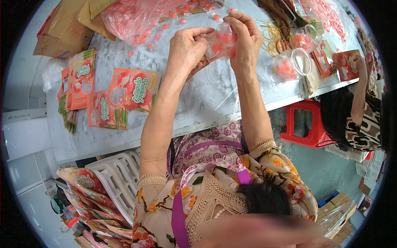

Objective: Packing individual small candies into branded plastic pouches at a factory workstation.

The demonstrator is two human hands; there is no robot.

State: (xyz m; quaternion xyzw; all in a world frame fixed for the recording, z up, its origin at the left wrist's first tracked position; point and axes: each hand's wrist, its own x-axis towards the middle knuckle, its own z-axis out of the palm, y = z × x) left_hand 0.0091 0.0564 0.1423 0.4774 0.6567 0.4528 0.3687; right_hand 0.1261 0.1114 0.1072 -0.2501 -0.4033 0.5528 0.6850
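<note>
Over the far middle of the table, both hands are closed on a pouch [221, 43]. The side I see is clear plastic, with red candy balls showing through. A strip of red packaging shows below my left hand [188, 51], which grips the left edge with its thumb on top. My right hand [246, 41] pinches the right side, its fingers curled near the top. Printed red pouches [134, 89] lie flat to the left of my left forearm. Loose red candies [164, 26] are scattered beyond that hand, beside a large clear bag [130, 18].
Two clear jars of candies [285, 68] lie to the right, near yellow rubber bands [269, 37] and orange-handled scissors [283, 46]. A cardboard box [66, 29] stands far left. Another person's hand [360, 68] holds a pouch at the right. A red stool [304, 136] stands below the table edge.
</note>
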